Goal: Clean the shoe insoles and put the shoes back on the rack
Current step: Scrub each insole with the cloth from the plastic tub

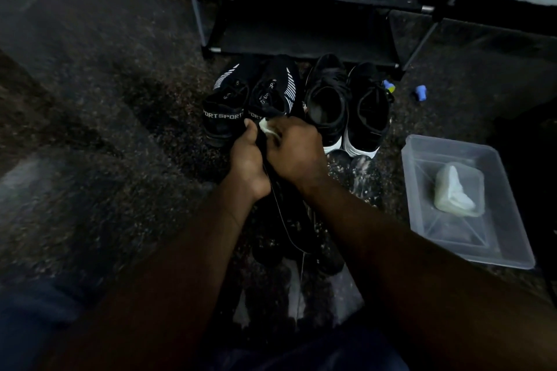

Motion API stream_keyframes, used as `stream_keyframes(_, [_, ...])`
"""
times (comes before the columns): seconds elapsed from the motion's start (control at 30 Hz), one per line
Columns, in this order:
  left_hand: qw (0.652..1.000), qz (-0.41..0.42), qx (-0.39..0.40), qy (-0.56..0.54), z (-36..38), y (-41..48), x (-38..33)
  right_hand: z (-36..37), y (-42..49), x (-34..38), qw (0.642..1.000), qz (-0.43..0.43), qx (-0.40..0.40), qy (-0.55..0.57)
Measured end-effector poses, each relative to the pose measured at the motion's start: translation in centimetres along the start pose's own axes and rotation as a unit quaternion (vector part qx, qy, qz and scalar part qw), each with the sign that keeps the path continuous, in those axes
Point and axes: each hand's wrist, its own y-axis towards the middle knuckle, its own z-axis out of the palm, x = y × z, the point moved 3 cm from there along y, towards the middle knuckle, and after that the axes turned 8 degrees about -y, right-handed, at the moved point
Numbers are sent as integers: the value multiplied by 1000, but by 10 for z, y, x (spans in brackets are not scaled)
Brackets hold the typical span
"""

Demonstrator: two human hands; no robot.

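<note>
My left hand [247,159] grips a dark insole [278,190] that runs down between my wrists. My right hand [297,149] presses a small white cloth [268,128] against the insole's upper end. Just beyond my hands stand two pairs of shoes on the floor: a black knit pair marked SPORT [241,99] on the left and a black pair with white soles [346,105] on the right. A black shoe rack [301,9] rises behind them, its visible shelves bare. More dark insoles [301,238] seem to lie on the floor under my forearms.
A clear plastic tray [497,238] lies at the right with a pale wad of cloth [458,190] in it. Small blue objects [420,92] lie near the rack's right foot. The floor is dark speckled stone, very dimly lit.
</note>
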Motion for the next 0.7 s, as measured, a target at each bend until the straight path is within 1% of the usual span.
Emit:
stream_keyframes(0.17, [1000, -10, 15, 11, 4, -5, 1, -6, -5, 1, 999, -25, 11, -30])
stream_keyframes(0.3, [999, -7, 20, 31, 7, -6, 5, -12, -4, 0, 999, 20, 3, -28])
stream_keyframes(0.37, [999, 10, 4, 37, 4, -4, 3, -13, -9, 9, 1000, -2, 7, -12])
stream_keyframes(0.43, [999, 22, -1, 38, 0, 1, 0, -13, -15, 16, 999, -49, 18, -3])
stream_keyframes(0.5, [999, 21, -3, 39, -1, 0, 0, -17, -16, 15, 997, -74, 19, -22])
stream_keyframes(0.57, [999, -5, 18, 39, 3, -3, 3, -22, -12, 5, 997, -53, -6, -58])
stream_keyframes(0.63, [998, -24, 33, 43, 9, -9, 7, -25, -9, -4, 997, 1, -23, -80])
stream_keyframes(0.67, [998, -24, 35, 46, 9, -9, 7, -25, -9, -4, 997, 8, -22, -73])
stream_keyframes(0.7, [998, -18, 32, 48, 9, -10, 6, -25, -10, -1, 998, -5, -16, -55])
